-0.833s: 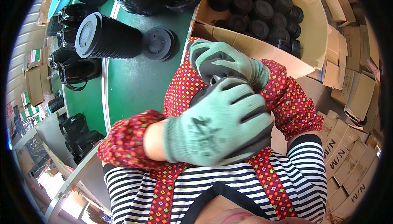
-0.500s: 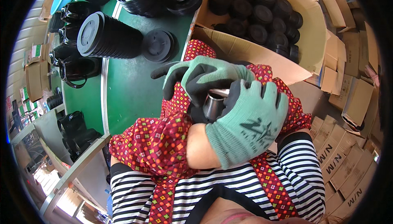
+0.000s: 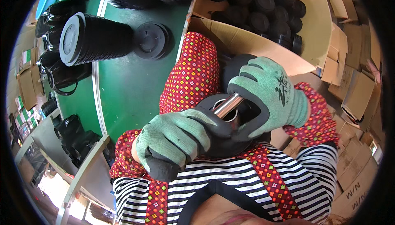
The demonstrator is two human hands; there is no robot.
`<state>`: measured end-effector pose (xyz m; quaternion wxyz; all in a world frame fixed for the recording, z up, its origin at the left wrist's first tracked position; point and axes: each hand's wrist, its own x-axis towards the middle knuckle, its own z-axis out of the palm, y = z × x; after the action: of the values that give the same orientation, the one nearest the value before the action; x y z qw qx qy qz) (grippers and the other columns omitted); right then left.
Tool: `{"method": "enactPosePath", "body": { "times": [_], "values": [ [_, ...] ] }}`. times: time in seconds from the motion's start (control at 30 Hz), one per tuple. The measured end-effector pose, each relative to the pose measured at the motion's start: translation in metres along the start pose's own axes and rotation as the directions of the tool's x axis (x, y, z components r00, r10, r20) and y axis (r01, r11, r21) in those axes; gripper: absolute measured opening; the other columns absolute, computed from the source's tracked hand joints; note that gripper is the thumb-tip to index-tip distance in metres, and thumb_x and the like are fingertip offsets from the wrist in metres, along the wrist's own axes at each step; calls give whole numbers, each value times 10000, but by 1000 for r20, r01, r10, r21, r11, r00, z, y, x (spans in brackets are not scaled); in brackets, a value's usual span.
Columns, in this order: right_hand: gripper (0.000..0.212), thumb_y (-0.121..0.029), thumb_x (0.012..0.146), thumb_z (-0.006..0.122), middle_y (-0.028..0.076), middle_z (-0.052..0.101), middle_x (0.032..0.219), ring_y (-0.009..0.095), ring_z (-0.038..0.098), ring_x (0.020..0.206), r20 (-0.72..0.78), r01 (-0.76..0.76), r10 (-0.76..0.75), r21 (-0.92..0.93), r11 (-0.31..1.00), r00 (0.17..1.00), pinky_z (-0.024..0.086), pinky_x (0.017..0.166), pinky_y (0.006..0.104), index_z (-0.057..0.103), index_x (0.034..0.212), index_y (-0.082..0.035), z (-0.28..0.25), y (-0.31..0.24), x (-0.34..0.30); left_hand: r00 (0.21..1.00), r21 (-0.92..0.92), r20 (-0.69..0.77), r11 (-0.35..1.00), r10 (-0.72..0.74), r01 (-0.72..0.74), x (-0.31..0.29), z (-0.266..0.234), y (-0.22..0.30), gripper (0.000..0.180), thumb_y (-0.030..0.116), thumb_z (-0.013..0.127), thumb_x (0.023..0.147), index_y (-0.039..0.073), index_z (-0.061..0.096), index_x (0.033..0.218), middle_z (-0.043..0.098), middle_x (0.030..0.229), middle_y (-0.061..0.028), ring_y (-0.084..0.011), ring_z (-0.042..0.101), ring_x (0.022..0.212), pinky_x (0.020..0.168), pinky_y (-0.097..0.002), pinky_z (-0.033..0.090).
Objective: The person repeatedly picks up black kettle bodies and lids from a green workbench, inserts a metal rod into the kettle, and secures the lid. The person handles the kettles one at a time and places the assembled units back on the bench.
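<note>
My hands wear green gloves with black palms and meet in front of my striped shirt. Between them is a shiny metal tube [image 3: 228,105], slanting across the rim of a round metal cup-shaped piece [image 3: 232,119]; whether the two are joined, I cannot tell. My right hand [image 3: 267,93] curls over the tube's upper end, its thumb beside the cup-shaped piece. With bent fingers, my left hand [image 3: 175,138] grips at the other side of the metal piece; its fingertips are partly hidden. A wide black disc-shaped part [image 3: 210,101] lies around and under the metal.
On the green table [image 3: 123,97] at left are a leaning stack of black lids [image 3: 98,40], loose black discs [image 3: 150,40] and glossy black jugs [image 3: 61,73]. A carton [image 3: 263,52] of black round parts stands ahead. More cartons [image 3: 354,97] line the right.
My crossed forearms have uncrossed: the left hand moved left, the right hand to the right. The metal tube and black disc show more plainly. My view has shifted slightly.
</note>
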<state>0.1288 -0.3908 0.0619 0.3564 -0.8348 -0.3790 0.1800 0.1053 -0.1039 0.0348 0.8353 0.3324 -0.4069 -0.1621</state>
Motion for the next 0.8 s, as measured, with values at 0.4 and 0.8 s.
{"method": "enactPosePath", "body": {
  "times": [0.4, 0.8],
  "values": [
    [636, -482, 670, 898, 120, 669, 936, 336, 647, 908, -31, 78, -81, -71, 994, 996, 506, 865, 448, 687, 1103, -66, -12, -6, 23, 617, 953, -279, -134, -736, 272, 97, 69, 54, 880, 263, 725, 919, -155, 294, 1564, 431, 1521, -393, -504, 464, 1420, 1203, -497, 381],
    [755, -503, 859, 765, 94, 606, 945, 253, 638, 824, -22, -322, 338, -370, 871, 941, 490, 725, 427, 580, 1481, -118, -1, -70, 0, 603, 881, -109, 205, -790, 427, 56, -28, 19, 460, 232, 772, 861, 57, 672, 1275, 743, 1003, -174, -386, 731, 880, 789, -444, 585]
  ]
}}
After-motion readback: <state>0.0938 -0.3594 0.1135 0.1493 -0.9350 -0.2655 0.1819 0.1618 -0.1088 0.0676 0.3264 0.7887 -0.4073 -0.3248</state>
